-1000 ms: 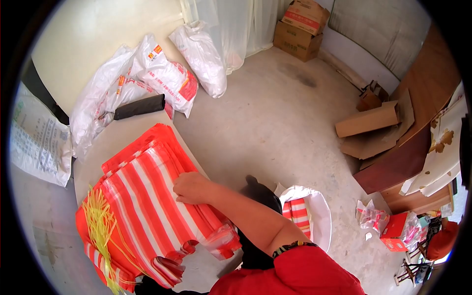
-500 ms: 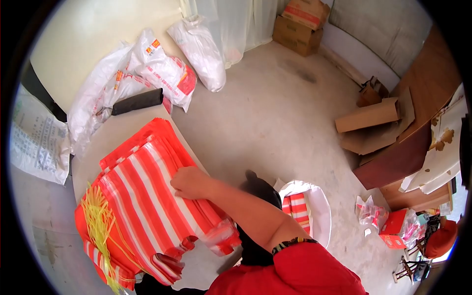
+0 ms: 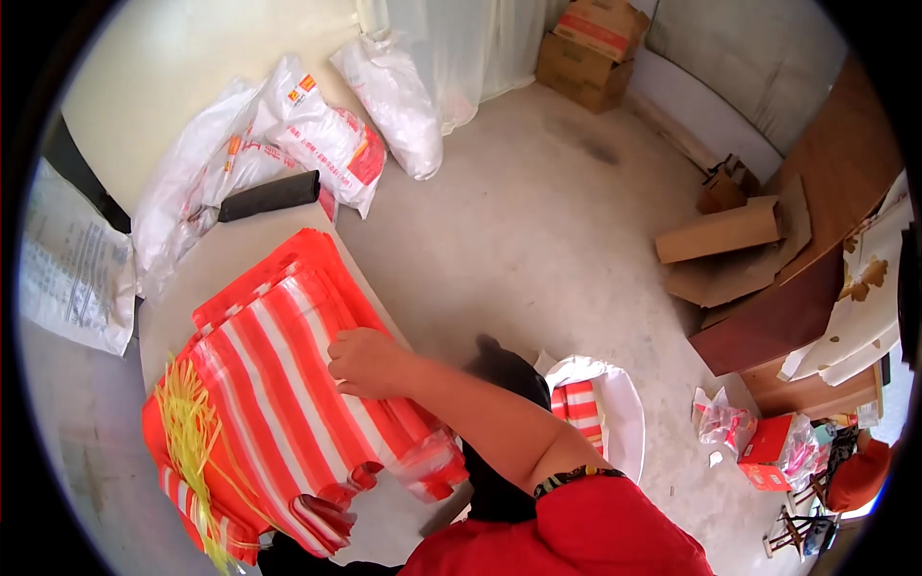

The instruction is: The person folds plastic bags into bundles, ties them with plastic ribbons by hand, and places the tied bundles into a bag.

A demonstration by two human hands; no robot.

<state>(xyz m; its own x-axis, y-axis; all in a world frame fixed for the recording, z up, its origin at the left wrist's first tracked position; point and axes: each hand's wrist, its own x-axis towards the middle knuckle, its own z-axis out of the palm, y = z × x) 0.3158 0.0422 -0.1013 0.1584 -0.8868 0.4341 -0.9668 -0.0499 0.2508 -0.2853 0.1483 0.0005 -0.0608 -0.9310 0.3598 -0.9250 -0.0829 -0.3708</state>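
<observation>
Red-and-white striped plastic bags [image 3: 274, 374] lie in a flat stack on a table, their handle ends hanging toward the near right. My right hand [image 3: 368, 363] rests on the right side of the stack with its fingers curled and pinched at the top bag. Thin yellow plastic strips [image 3: 187, 413] lie in a loose bunch over the left end of the bags. The fingertips are partly hidden by the hand itself. My left hand is out of view.
A black roll [image 3: 269, 197] lies at the table's far end, beside stuffed white sacks [image 3: 327, 144]. On the floor to the right, an open white sack [image 3: 626, 413] holds striped bundles. Cardboard boxes [image 3: 586, 72] and an open carton [image 3: 720, 230] stand farther off.
My right hand has shifted very slightly to the left on the bags. The stack and the yellow strips look nearly the same.
</observation>
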